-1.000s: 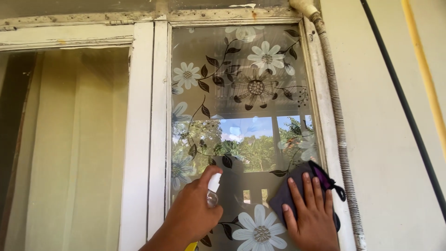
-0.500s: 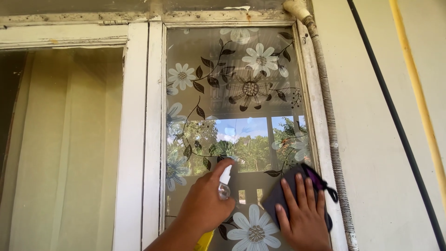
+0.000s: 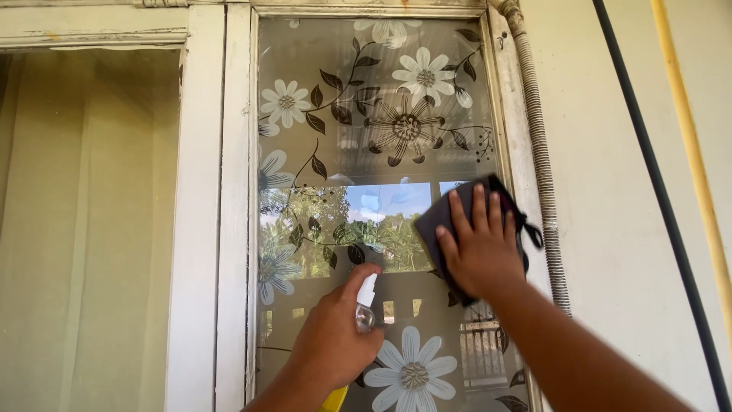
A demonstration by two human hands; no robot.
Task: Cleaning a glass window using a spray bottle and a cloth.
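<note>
A window pane (image 3: 366, 99) with a flower-pattern film reflects sky and trees across its middle. My right hand (image 3: 479, 246) presses a dark purple cloth (image 3: 431, 221) flat against the right side of the glass, fingers spread. My left hand (image 3: 335, 336) grips a small spray bottle (image 3: 367, 301) with a white nozzle and a yellow base, forefinger on top, nozzle pointed at the lower middle of the pane.
A white, worn window frame (image 3: 200, 198) separates this pane from a left opening with a pale curtain (image 3: 84, 229). A corrugated hose (image 3: 537, 152) runs down the frame's right edge. A black cable (image 3: 656, 183) and yellow pipe (image 3: 686, 130) cross the cream wall.
My right hand has slid the cloth upward along the right side of the glass. My left hand with the spray bottle stays near the lower middle. The view shifted slightly.
</note>
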